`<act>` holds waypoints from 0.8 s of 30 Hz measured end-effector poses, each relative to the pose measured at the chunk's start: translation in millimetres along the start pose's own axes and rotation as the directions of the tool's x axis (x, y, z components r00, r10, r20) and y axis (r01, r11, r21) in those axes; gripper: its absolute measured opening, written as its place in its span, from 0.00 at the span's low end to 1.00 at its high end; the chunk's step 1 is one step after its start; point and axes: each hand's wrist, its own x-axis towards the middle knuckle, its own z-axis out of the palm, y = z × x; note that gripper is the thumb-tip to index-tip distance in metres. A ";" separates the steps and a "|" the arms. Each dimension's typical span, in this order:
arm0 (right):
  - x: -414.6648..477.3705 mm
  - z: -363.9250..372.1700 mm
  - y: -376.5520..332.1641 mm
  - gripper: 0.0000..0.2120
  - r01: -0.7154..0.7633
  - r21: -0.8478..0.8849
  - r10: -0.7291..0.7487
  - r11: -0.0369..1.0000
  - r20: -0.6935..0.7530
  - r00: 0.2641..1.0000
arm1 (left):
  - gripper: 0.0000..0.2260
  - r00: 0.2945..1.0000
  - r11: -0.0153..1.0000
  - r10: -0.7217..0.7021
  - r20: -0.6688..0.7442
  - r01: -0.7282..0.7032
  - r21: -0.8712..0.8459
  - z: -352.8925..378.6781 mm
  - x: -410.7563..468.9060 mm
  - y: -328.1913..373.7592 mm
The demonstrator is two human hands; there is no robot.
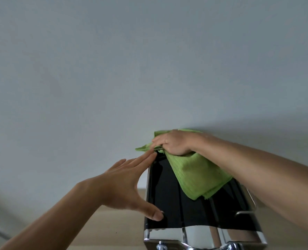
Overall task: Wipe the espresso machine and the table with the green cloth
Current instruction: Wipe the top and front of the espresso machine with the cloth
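The espresso machine [169, 199] stands at the lower right, with a glossy black top and chrome sides and front. My right hand [174, 142] is at its far back edge, fingers closed on the green cloth [198, 175], which drapes forward over the right half of the black top. My left hand [126, 184] lies flat with fingers apart against the machine's left edge, thumb resting on the black top and fingertips reaching the back left corner. The machine's front below the chrome rim is out of view.
A plain pale grey wall [113, 69] fills most of the view right behind the machine. A strip of light wooden table [117, 226] shows to the left of the machine. A chrome rail [247, 212] runs along the machine's right top edge.
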 end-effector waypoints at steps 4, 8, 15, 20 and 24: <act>-31.6 0.3 14.6 0.23 -0.115 -0.098 0.112 0.989 -0.036 0.993 | 0.58 1.000 1.000 0.019 0.000 -0.019 0.015 0.0 0.7 0.9; -51.4 1.8 17.1 0.24 -0.295 -0.106 0.286 0.950 -0.087 0.954 | 0.58 1.000 0.999 0.022 -0.007 -0.022 0.027 -0.7 -0.8 0.6; -80.3 -2.0 35.2 0.24 -0.452 -0.021 0.447 0.892 -0.113 0.887 | 0.59 1.000 1.000 0.003 -0.020 -0.003 0.012 -3.0 -2.7 4.7; -100.9 -8.3 28.8 0.21 -0.521 -0.063 0.512 0.851 -0.119 0.851 | 0.59 1.000 1.000 0.009 -0.023 -0.009 0.014 -1.8 -3.4 5.1; -104.2 0.2 14.9 0.18 -0.494 -0.352 0.396 0.795 -0.315 0.863 | 0.58 1.000 1.000 0.006 -0.024 -0.006 0.022 0.1 -3.4 2.5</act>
